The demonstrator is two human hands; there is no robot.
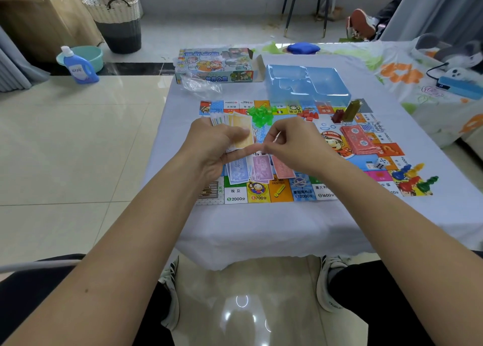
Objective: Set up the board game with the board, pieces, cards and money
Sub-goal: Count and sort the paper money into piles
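money stack (239,132) gripped by left hand (217,147) | right hand (290,142) fingertips pinched, contents unclear | notes judged thin, limp, slippery; best taken by edge

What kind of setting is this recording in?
Probably a home living space: glossy tiled floor, a woven laundry basket by the wall, a detergent bottle beside a basin, and a cloth-covered table.

Board (285,196): "DA XIONG", seemingly "700".

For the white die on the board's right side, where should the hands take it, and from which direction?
Probably from above, pinching two opposite side faces of the white die. It sits alone on the flat board, sides exposed, with the coloured pawns close on its right.
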